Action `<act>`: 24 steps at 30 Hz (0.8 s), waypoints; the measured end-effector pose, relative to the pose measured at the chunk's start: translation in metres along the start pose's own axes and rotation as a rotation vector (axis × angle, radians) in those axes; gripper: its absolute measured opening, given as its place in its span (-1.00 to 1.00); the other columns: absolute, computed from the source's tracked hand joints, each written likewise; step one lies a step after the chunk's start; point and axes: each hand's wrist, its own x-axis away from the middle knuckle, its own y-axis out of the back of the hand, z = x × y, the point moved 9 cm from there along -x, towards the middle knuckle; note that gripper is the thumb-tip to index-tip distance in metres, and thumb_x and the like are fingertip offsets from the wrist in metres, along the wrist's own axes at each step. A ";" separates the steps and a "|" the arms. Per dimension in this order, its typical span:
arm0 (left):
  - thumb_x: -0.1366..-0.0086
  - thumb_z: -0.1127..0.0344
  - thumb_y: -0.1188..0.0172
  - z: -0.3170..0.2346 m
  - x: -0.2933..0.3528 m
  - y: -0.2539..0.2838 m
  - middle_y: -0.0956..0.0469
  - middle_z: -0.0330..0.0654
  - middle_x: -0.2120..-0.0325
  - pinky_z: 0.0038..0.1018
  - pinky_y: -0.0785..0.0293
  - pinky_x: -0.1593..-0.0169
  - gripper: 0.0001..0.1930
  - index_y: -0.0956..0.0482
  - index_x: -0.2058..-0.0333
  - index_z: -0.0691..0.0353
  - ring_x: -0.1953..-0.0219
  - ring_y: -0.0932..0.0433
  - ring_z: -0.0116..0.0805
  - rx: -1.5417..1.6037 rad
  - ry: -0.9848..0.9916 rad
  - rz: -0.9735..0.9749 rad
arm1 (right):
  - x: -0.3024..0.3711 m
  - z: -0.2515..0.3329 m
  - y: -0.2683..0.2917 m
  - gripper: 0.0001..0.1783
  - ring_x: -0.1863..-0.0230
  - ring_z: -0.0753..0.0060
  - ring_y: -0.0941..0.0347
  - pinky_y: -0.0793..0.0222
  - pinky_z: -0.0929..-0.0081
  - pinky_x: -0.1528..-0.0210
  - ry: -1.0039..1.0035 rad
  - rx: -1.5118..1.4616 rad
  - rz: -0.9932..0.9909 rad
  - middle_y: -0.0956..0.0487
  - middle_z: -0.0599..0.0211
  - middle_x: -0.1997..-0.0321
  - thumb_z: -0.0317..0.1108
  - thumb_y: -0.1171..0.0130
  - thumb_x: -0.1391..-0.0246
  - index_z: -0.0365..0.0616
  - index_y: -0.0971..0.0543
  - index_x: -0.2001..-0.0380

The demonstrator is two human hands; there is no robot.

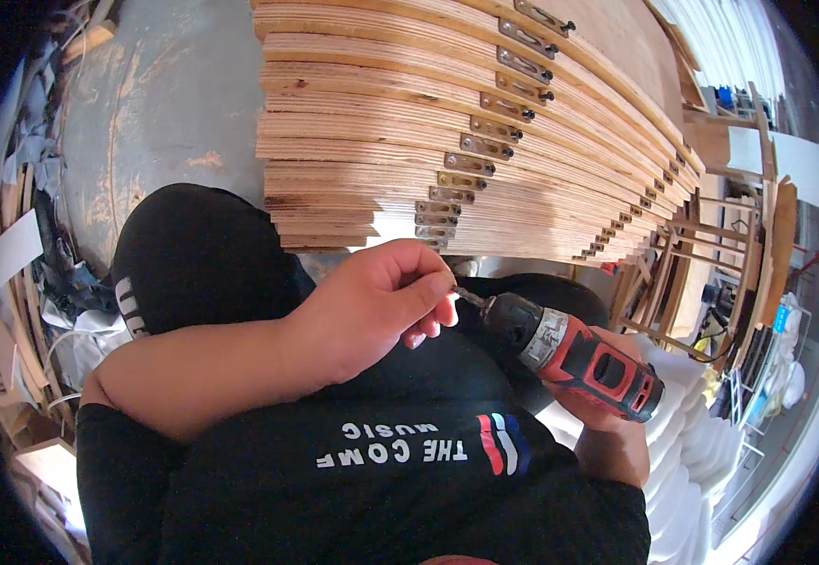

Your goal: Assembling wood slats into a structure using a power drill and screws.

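My right hand (590,407) is wrapped round the grip of a red and black cordless drill (607,372), mostly hidden beneath its body. The drill lies across my lap with its chuck pointing left, and a thin bit (470,298) sticks out of it. My left hand (372,301) pinches thumb and forefinger together at the bit's tip; whatever is between them is too small to make out. Just beyond my hands rises a stack of plywood panels (334,141). Slotted metal plates (470,164) with dark screws run along the panel edges in a slanting row.
A second row of metal plates (649,192) sits further right on the stack. Wooden frames (711,240) stand at the right, beside white padded material (692,443). Wood strips and scraps (23,320) are piled on the left. Grey floor (169,104) shows at the far left.
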 end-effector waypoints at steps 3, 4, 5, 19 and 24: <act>-0.48 0.29 -0.10 -0.009 0.000 0.000 -0.57 -0.19 0.39 -0.56 -0.44 0.36 -0.85 -0.49 0.20 0.27 0.43 -0.47 -0.52 -0.246 -0.025 0.008 | 0.002 -0.017 0.001 -0.43 0.25 0.36 -0.66 -0.58 0.47 0.20 -0.059 -0.088 -0.046 -0.69 0.28 0.25 -0.32 -0.58 0.29 -0.14 -0.64 0.10; -0.47 0.30 -0.10 -0.010 0.000 -0.001 -0.57 -0.19 0.39 -0.56 -0.44 0.36 -0.85 -0.50 0.20 0.28 0.43 -0.46 -0.53 -0.263 -0.036 0.021 | 0.002 -0.018 0.002 -0.43 0.25 0.36 -0.66 -0.58 0.47 0.20 -0.058 -0.089 -0.042 -0.69 0.28 0.25 -0.32 -0.58 0.29 -0.14 -0.64 0.10; -0.47 0.31 -0.11 -0.011 0.001 -0.002 -0.57 -0.20 0.40 -0.57 -0.44 0.36 -0.85 -0.51 0.19 0.29 0.43 -0.46 -0.54 -0.280 -0.048 0.034 | 0.001 -0.017 0.002 -0.44 0.26 0.36 -0.66 -0.58 0.46 0.20 -0.057 -0.100 -0.029 -0.69 0.29 0.26 -0.32 -0.59 0.30 -0.13 -0.64 0.12; -0.54 0.30 0.12 0.007 -0.004 0.017 -0.52 -0.21 0.32 -0.53 -0.48 0.21 -0.69 -0.44 -0.12 0.29 0.34 -0.45 -0.51 -0.323 0.079 -0.139 | -0.024 0.033 0.018 -0.54 0.20 0.45 -0.62 -0.55 0.48 0.10 -0.021 0.084 -0.145 -0.69 0.30 0.22 -0.52 -0.50 0.20 -0.22 -0.62 0.13; -0.53 0.33 0.13 0.009 -0.006 0.019 -0.53 -0.19 0.31 -0.54 -0.48 0.21 -0.62 -0.35 -0.24 0.29 0.33 -0.44 -0.50 -0.312 0.080 -0.135 | -0.034 0.038 0.013 -0.50 0.16 0.50 -0.61 -0.52 0.50 0.04 -0.029 -0.008 -0.137 -0.69 0.27 0.14 -0.56 -0.44 0.17 -0.24 -0.62 0.05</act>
